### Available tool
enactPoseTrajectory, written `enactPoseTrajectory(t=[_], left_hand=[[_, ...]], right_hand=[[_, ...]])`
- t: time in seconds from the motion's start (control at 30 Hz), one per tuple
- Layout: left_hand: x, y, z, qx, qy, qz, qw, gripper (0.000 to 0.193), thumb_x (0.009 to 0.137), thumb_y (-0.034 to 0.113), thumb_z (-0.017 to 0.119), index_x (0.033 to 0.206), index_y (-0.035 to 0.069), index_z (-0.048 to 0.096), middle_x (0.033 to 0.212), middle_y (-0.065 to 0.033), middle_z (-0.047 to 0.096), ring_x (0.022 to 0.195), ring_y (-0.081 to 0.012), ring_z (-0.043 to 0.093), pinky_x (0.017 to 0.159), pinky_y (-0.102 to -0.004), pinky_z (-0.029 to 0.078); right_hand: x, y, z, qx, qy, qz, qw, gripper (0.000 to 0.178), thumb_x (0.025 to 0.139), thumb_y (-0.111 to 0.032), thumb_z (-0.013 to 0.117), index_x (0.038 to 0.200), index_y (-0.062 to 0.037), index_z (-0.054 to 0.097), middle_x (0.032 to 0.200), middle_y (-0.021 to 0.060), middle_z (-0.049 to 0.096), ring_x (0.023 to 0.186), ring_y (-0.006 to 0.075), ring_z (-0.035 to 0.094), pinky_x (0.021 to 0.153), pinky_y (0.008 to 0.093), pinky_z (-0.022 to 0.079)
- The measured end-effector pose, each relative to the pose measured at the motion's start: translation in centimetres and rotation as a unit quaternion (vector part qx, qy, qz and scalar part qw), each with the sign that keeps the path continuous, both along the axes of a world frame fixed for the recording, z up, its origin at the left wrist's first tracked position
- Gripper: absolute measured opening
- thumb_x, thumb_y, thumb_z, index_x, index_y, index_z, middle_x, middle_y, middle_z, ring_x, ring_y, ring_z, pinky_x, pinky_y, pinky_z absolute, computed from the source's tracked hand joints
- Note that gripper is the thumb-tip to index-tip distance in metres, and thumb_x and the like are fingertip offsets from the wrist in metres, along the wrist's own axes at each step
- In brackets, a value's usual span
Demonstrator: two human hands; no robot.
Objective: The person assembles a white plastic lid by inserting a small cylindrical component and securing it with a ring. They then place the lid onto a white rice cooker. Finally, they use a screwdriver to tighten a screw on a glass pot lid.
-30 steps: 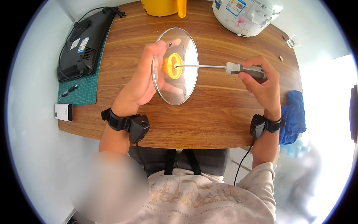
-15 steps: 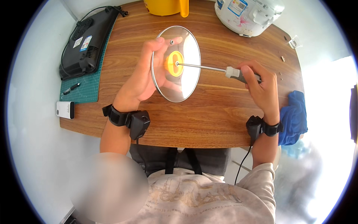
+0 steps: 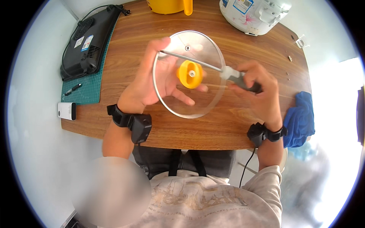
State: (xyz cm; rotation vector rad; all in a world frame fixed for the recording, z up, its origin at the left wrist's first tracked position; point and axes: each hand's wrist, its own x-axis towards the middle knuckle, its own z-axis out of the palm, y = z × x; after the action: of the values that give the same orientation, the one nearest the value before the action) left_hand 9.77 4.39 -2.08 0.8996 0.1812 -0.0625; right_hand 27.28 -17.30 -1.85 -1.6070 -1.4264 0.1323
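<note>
My left hand [image 3: 144, 79] grips a round glass lid [image 3: 209, 51] with a metal rim, held tilted above the table. The thumb lies at the rim and several fingers show through the glass behind it. A yellow knob [image 3: 183, 74] with a screw at its middle sits at the lid's centre; a small metal-ringed vent hole [image 3: 187, 48] is farther up. In my right hand [image 3: 262, 89], closed round its grey handle, is a screwdriver [image 3: 229, 73]. Its shaft slants across the front of the lid, the tip by my left thumb, away from the screw.
At the back stand a yellow container [image 3: 167, 7] and a white rice cooker [image 3: 251, 17]. A black appliance [image 3: 85, 45], a pen [image 3: 73, 89] and a green cutting mat [image 3: 87, 93] are on the left, near a white power bank [image 3: 66, 111]. A blue cloth [image 3: 300, 119] lies on the right.
The screwdriver tip has left the knob's screw and swung up and left to the lid's rim. The lid has turned more face-on and shifted right and nearer.
</note>
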Motion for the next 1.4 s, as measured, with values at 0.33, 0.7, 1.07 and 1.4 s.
enactPoseTrajectory(t=[0.33,0.7,1.07,1.4], left_hand=[[0.3,2.4,-0.7,0.052,-0.029,0.11,0.992,0.084,0.091,0.062,0.039,0.155,0.009,0.03,0.14,-0.0294,0.05,0.122,-0.0447,0.058,0.085,-0.0577,0.059],[-5.0,-1.4,0.4,0.044,0.009,0.289,0.956,0.067,0.088,0.021,0.04,0.151,0.0,0.033,0.149,-0.0209,0.041,0.131,-0.0401,0.049,0.094,-0.0628,0.053],[-8.7,-7.4,-3.2,-0.006,0.026,0.295,0.955,0.066,0.091,0.024,0.052,0.152,0.01,0.031,0.138,-0.0237,0.052,0.127,-0.0367,0.054,0.094,-0.0568,0.055],[-8.8,-7.9,-4.6,0.017,-0.004,0.272,0.962,0.06,0.092,0.023,0.05,0.149,0.01,0.04,0.139,-0.0215,0.054,0.126,-0.0308,0.056,0.088,-0.0475,0.057]], right_hand=[[2.1,-1.3,1.8,0.049,0.277,-0.13,0.951,0.023,0.093,-0.013,0.07,0.112,-0.0038,0.061,0.089,0.0002,0.065,0.067,0.0032,0.049,0.057,0.0183,0.037],[1.1,-0.7,1.4,-0.142,0.277,-0.055,0.949,0.024,0.093,-0.015,0.069,0.114,-0.0026,0.071,0.086,-0.0011,0.067,0.066,0.0032,0.051,0.056,0.0196,0.04],[-0.9,-1.3,2.6,-0.194,0.104,-0.036,0.975,0.023,0.089,-0.017,0.072,0.104,0.0002,0.074,0.078,0.0097,0.072,0.06,0.0152,0.062,0.059,0.0274,0.05],[-7.2,-5.2,6.7,-0.266,-0.021,-0.041,0.963,0.025,0.087,-0.02,0.072,0.102,0.0002,0.074,0.085,0.0176,0.072,0.065,0.0276,0.064,0.063,0.0327,0.051]])
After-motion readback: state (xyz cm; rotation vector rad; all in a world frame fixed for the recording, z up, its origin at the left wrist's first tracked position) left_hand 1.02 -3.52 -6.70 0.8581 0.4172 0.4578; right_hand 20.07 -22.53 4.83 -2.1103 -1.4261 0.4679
